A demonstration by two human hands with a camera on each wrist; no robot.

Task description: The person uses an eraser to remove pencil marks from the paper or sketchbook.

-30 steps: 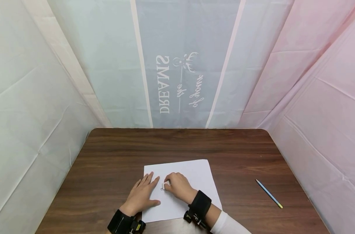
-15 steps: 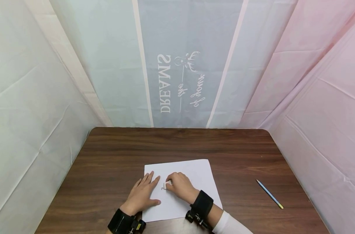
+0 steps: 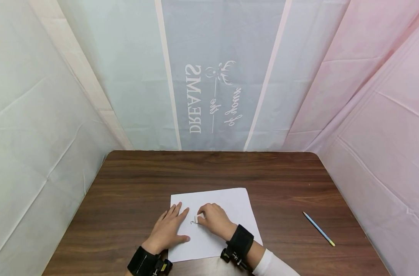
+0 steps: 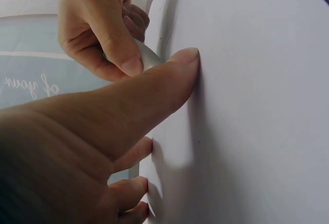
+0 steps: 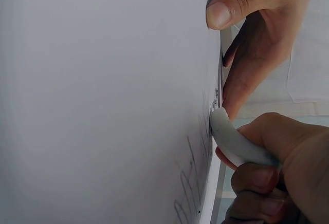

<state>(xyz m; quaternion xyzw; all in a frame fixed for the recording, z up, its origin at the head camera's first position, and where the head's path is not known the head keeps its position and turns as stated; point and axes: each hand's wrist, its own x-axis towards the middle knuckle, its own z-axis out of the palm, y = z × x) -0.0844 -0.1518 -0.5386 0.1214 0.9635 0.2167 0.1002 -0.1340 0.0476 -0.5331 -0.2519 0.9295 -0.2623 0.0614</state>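
Since one second ago, the right hand [image 3: 214, 218] has slid a little to the right over the sheet of white paper [image 3: 226, 239], and it has taken the white eraser [image 5: 239, 144] along with it. More of the small dark handwritten marks [image 3: 193, 222] can now be seen at the left of this hand. Left hand [image 3: 165, 232] has stayed at the same place on the paper.

The right hand pinches the eraser between its thumb and curled fingers; in the right wrist view the eraser looks bent, and its free end touches the paper near the marks. Further grey strokes [image 5: 190, 178] show on the sheet in that same view. The left hand lies spread across the left edge of the paper — the fingers are straight and apart, the thumb points toward the right, and its tip rests on the sheet. It does not grip anything.

Both wrists wear black straps, and a white sleeve [image 3: 273, 264] covers the right forearm. On the brown wooden desk [image 3: 143, 172], a light blue pencil [image 3: 318, 229] lies slanted, well apart from the paper on its right side — its yellow end is turned toward the person.
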